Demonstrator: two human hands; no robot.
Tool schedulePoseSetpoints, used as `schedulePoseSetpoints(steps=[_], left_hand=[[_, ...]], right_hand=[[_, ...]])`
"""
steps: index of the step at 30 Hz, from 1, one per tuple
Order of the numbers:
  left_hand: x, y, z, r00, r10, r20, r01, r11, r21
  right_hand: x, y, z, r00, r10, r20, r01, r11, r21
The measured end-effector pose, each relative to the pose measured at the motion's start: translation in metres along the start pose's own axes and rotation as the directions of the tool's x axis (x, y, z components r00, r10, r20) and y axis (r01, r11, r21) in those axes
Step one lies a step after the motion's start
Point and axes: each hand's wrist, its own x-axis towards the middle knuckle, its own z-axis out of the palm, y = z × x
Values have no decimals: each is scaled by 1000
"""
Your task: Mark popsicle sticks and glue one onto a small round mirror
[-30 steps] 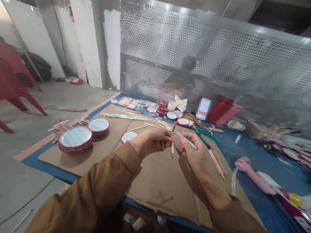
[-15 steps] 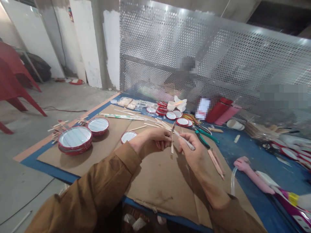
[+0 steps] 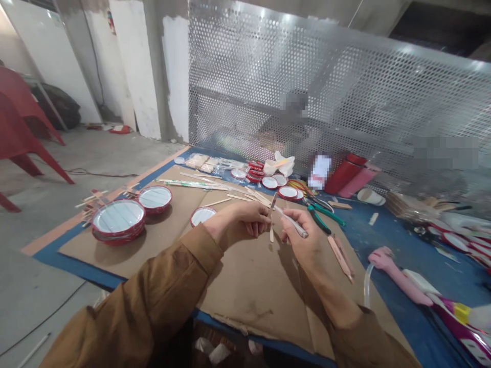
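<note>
Obs.: thin flat wooden stick (image 3: 272,233) held upright just above brown cardboard sheet (image 3: 245,291), pinched in left hand (image 3: 240,222) so one face meets the slim white pen-like tool (image 3: 296,225) gripped by right hand (image 3: 307,245) at 3 o'clock (contact at tip unclear); stacked red-rimmed round mirrors (image 3: 118,219) at 9 o'clock, well apart.

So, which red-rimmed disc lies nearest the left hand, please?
The lone small disc on the cardboard beside the left hand; the others sit farther away.
</note>
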Motion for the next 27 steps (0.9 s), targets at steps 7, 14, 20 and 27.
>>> schedulePoseSetpoints(steps=[7,14,20,27], left_hand=[[1,-2,-1,1000,30,2,-30,999,-12],[2,-6,-1,998,67,2,-67,998,2],[1,-6,-2,998,55,0,-55,998,-13],[1,-5,0,999,39,-19,-39,999,3]], right_hand=[[-1,-3,0,1000,1,-7,-1,1000,-25],[0,1,-1,1000,6,9,-6,1000,-21],[0,4,-1,1000,-17,5,17,999,-30],[0,2,-1,1000,-9,-7,9,1000,-21]])
